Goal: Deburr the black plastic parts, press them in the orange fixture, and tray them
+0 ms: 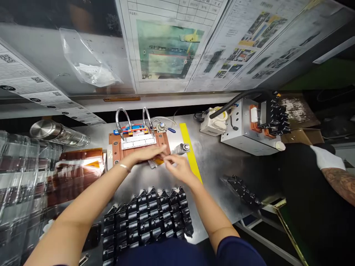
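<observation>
My left hand (151, 152) reaches over the front of a reddish-brown fixture (115, 149), palm down with its fingers bent round a small amber film (159, 161). A pale, shiny piece of backing (152, 164) shows below the film. My right hand (179, 166) meets it from the right, thumb and forefinger pinched together at the film's right end; what lies between those fingertips is too small to make out. On the fixture, behind my left hand, lies a white strip (138, 142) edged with small dark marks. Two bendable metal hoses (122, 114) arch over it.
Ribbed black plastic parts (149, 214) lie in rows close to my body. Amber sheets (80, 166) and clear plastic trays (22, 192) are at left, beside a steel flask (59, 133). A yellow strip (191, 153) and a grey machine (241, 129) stand right, near another person's arm (340, 181).
</observation>
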{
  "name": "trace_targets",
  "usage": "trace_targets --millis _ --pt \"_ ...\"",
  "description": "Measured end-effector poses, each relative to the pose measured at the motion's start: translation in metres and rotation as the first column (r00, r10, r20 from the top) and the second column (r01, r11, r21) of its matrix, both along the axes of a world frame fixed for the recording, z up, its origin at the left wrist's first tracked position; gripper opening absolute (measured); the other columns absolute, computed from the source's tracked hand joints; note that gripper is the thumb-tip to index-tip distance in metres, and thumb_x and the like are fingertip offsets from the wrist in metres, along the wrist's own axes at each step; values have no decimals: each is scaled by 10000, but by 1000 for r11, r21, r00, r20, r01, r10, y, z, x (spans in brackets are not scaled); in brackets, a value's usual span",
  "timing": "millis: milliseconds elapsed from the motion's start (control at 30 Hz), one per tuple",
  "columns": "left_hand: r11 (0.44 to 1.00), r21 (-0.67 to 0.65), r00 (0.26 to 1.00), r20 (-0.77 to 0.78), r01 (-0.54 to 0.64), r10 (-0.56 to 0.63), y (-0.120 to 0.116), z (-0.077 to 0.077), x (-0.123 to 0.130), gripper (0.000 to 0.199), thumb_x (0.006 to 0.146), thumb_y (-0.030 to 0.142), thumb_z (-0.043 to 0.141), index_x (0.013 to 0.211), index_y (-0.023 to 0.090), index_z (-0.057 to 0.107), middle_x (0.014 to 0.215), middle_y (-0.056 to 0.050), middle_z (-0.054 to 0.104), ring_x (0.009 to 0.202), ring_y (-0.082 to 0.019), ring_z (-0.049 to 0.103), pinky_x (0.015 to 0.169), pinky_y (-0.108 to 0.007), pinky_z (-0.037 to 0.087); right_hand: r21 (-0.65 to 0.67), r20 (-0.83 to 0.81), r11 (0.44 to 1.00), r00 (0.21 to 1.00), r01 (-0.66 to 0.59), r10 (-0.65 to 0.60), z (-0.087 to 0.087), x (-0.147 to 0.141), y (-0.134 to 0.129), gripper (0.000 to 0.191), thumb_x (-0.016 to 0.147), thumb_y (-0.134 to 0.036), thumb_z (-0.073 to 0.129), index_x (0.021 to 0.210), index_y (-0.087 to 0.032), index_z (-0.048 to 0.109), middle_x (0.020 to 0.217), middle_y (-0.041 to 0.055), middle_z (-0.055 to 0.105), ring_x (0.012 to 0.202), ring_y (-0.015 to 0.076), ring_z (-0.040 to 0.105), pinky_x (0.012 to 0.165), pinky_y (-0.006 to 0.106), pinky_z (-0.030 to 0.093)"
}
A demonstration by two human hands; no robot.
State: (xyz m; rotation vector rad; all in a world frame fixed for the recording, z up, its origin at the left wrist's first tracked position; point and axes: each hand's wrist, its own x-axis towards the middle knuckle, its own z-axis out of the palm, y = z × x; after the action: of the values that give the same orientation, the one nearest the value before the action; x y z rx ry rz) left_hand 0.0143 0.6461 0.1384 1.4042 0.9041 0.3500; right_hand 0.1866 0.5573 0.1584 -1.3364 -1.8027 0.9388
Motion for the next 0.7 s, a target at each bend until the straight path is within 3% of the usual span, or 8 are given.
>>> trace_targets --millis 33,100,167,233,367,467,567,700 --pt "989 -146 999 23 -20 23 -11 0 -24 535 812 659 479 799 175 708 835 -108 746 809 -240 682 746 -347 531 -67 -83 990 988 124 -129 -9 0 6 154 828 -234 549 819 -181 693 758 26 715 663 137 637 638 252 503" --pt "928 -358 992 22 -108 124 -29 -4 -67 522 715 674 609 832 174 701 865 -108 747 794 -225 688 709 -329 546 -215 -219 930 914 297 -343 -26 -5 15 145 777 -287 593 788 -172 681 710 23 705 629 140 636 606 256 510" --pt "847 -469 962 -21 -251 273 -43 -11 -98 477 582 540 800 856 168 684 859 -101 744 772 -204 689 693 -309 557 -343 -309 861 820 377 -482 -42 -15 20 174 721 -333 639 771 -169 665 664 15 687 609 143 635 596 265 518" --pt "756 -507 897 -84 -413 434 -54 -18 -114 435 504 402 878 783 154 654 770 -78 727 706 -173 681 654 -284 563 -429 -365 808 741 403 -563 -53 -27 23 208 676 -358 669 762 -170 652 633 4 671 593 141 633 590 270 527" --pt "558 -491 702 -171 -669 691 -58 -26 -115 330 539 311 860 669 140 610 632 -21 657 556 -103 615 530 -211 530 -531 -388 738 654 418 -649 -65 -51 27 203 642 -341 679 742 -170 639 618 -8 663 577 127 631 567 255 537" --pt "461 -393 573 -242 -796 783 -45 -27 -111 232 616 270 798 682 129 626 585 1 619 454 -61 526 437 -173 460 -601 -356 677 616 424 -703 -70 -62 38 140 637 -284 668 706 -170 622 596 -16 659 532 109 614 523 229 525" --pt "420 -247 481 -294 -873 826 -29 -30 -109 201 665 259 739 619 135 587 480 40 530 367 -43 410 339 -152 317 -660 -285 627 634 415 -719 -74 -67 52 91 654 -239 646 643 -169 589 532 -21 639 454 92 571 446 199 480" --pt "404 -147 430 -337 -903 838 -15 -40 -109 284 656 255 719 522 170 483 377 73 414 321 -44 318 308 -163 200 -684 -205 590 664 429 -720 -76 -70 67 102 676 -197 616 599 -172 554 459 -42 599 384 70 514 385 166 423"
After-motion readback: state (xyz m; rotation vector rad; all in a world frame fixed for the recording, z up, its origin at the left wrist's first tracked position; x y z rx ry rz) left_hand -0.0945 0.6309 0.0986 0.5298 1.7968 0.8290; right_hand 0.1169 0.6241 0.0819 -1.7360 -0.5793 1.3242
